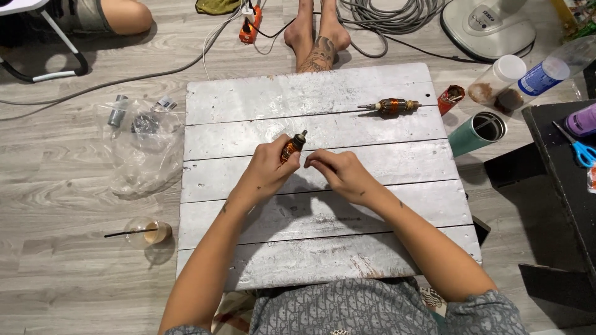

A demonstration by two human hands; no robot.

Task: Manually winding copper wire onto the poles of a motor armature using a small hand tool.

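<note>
Over a grey-painted plank board [323,211] laid on the floor, the left hand [268,170] is closed around a small copper-wound motor armature [293,146], fingers wrapped about its body so that the dark shaft end pokes up and away from the person, tilted toward the far side. The right hand [340,174] sits just beside it, fingers curled in and pinched together at the tips; it looks to have nothing in it, though something very fine between those fingertips would be too small to make out from here. A second armature [390,107] lies on its side on the board, well apart, near the far right corner. Off the board on the right stand a teal tumbler [475,131], a small red can [451,98] and a white-capped jar [496,79]; on the left, a crumpled clear plastic bag [139,146] with metal parts in it and a plastic cup with a straw [148,233]. Someone else's bare feet [316,37] rest just beyond the far edge. The risks, as I read them: the held armature is gripped low with its top free, so a hard tug from the right hand could twist it loose and drop it on the planks, and the loose one, being round, could roll off the corner if the board gets knocked.
</note>
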